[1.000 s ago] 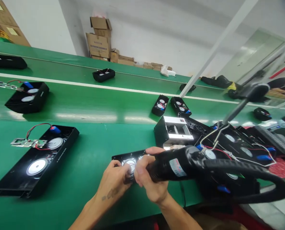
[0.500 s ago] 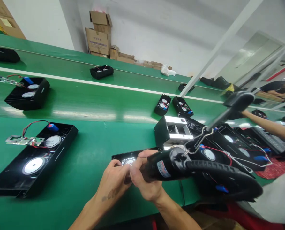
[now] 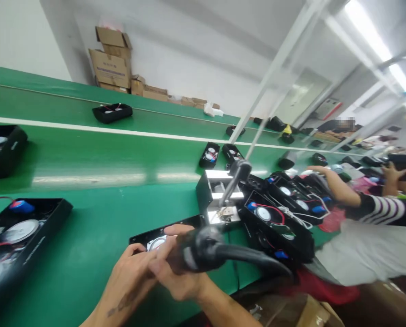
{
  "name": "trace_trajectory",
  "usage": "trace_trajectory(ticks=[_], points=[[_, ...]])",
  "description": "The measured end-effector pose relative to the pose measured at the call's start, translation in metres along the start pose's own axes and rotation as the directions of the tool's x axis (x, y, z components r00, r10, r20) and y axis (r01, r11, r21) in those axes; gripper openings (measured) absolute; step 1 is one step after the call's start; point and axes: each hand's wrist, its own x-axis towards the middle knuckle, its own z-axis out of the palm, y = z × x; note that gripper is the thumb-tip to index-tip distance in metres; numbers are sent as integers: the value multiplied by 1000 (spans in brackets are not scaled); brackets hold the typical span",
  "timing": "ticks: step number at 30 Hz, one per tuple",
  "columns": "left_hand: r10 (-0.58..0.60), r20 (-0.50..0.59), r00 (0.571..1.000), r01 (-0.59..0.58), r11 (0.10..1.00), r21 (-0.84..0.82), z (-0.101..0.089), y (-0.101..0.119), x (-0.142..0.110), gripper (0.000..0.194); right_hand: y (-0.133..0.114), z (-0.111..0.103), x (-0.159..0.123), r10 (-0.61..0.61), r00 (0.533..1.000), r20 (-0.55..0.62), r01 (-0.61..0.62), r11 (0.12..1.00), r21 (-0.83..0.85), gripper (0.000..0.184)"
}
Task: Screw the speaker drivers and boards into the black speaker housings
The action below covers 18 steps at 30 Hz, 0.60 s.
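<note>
My right hand (image 3: 184,279) is wrapped around the black body of an electric screwdriver (image 3: 206,250), whose cord curves off to the right. The driver's tip is hidden behind my hands. Beneath them lies a black speaker housing (image 3: 143,238) with a round silver speaker (image 3: 157,243) in it. My left hand (image 3: 131,272) is closed, its fingers curled at the housing's near side beside the speaker and touching my right hand. What its fingers hold is hidden.
A black-and-white box-shaped machine (image 3: 219,197) stands just behind the housing. Open speaker housings with blue parts and red wires lie at right (image 3: 274,227) and left (image 3: 28,243). A co-worker's arm (image 3: 341,188) reaches in at right. Cardboard boxes (image 3: 110,68) stand at the back.
The view has swung to the right, so the scene sits further left. The screwdriver stays in my right hand over the same housing, and its cord end has tilted.
</note>
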Motion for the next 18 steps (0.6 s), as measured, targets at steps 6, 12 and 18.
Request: trace_trajectory(ticks=[6, 12, 18], points=[[96, 25, 995, -99, 976, 196, -24, -47, -36, 32, -2, -102, 33, -85, 747, -660, 200, 974, 101, 41], [245, 51, 968, -248, 913, 325, -33, -13, -2, 32, 37, -137, 53, -69, 782, -620, 65, 997, -28, 33], [258, 165, 952, -304, 871, 386, -2, 17, 21, 24, 24, -130, 36, 116, 906, -407, -67, 989, 132, 42]])
